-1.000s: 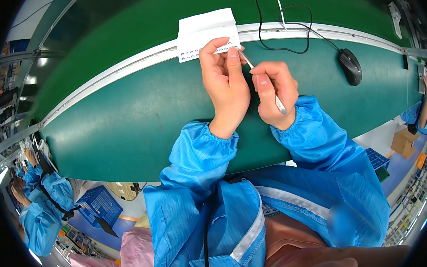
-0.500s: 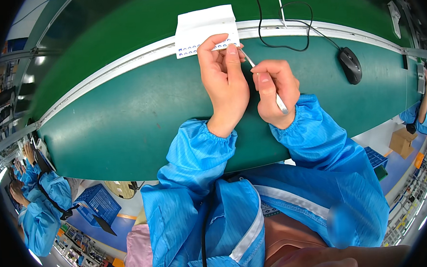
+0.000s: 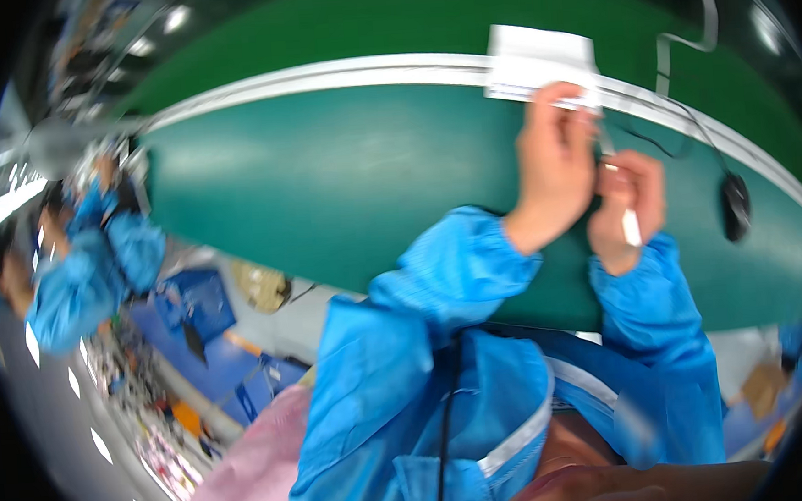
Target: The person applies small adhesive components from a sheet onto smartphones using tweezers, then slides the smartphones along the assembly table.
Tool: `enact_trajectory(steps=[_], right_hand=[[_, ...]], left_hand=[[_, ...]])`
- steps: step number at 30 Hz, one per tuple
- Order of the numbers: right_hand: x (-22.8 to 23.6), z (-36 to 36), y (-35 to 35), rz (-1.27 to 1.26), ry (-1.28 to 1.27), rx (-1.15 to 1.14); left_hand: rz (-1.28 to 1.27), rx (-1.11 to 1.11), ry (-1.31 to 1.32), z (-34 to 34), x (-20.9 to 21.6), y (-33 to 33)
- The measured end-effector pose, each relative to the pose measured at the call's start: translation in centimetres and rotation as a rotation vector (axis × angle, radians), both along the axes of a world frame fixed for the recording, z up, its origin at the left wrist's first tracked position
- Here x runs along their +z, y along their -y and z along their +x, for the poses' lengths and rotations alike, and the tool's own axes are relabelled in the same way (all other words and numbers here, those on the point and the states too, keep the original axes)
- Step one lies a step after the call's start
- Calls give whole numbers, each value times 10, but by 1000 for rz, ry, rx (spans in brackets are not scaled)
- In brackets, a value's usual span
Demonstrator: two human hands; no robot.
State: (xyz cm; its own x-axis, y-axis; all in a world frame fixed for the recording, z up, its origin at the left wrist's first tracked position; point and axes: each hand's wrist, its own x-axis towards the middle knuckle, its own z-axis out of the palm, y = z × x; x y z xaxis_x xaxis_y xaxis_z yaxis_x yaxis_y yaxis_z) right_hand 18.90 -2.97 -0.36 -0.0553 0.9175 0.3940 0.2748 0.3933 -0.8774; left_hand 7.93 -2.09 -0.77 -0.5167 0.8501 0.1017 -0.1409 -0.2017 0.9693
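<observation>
A white sheet [image 3: 540,54] with a row of small bluish marks along its near edge lies across the white rail of the green table [image 3: 342,181]. My left hand [image 3: 556,163] is at the sheet's near right corner, thumb and fingers drawn together. Blur hides what, if anything, lies between those fingertips. Just right of it, my right hand [image 3: 626,209] is closed around a slim white pen-like tool [image 3: 632,228]. The tool's thin far end points up toward my left fingertips. Whether it touches anything there cannot be made out.
A black computer mouse [image 3: 735,205] with a cable lies to the right. Beyond the rail runs a white cable [image 3: 687,46]. A blue crate [image 3: 195,304] stands below the table at left, near a person in blue [image 3: 85,270]. A brown box [image 3: 763,386] is at lower right.
The whole view has swung and blurred, so table, sheet and hands appear farther right. Both hands remain close together by the sheet, the right one still gripping the tool.
</observation>
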Motion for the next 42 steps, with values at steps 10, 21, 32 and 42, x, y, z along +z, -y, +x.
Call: enact_trajectory(steps=[10,21,32,42], right_hand=[[2,3,2,-42,-52,127],[1,3,-1,-83,-47,116],[3,0,0,-45,-52,102],[4,1,0,-43,-53,109]], left_hand=[[2,-1,-5,-2,12,9],[-10,-36,8,-5,17,8],[30,-23,-21,-5,15,9],[16,-23,-4,-4,17,9]])
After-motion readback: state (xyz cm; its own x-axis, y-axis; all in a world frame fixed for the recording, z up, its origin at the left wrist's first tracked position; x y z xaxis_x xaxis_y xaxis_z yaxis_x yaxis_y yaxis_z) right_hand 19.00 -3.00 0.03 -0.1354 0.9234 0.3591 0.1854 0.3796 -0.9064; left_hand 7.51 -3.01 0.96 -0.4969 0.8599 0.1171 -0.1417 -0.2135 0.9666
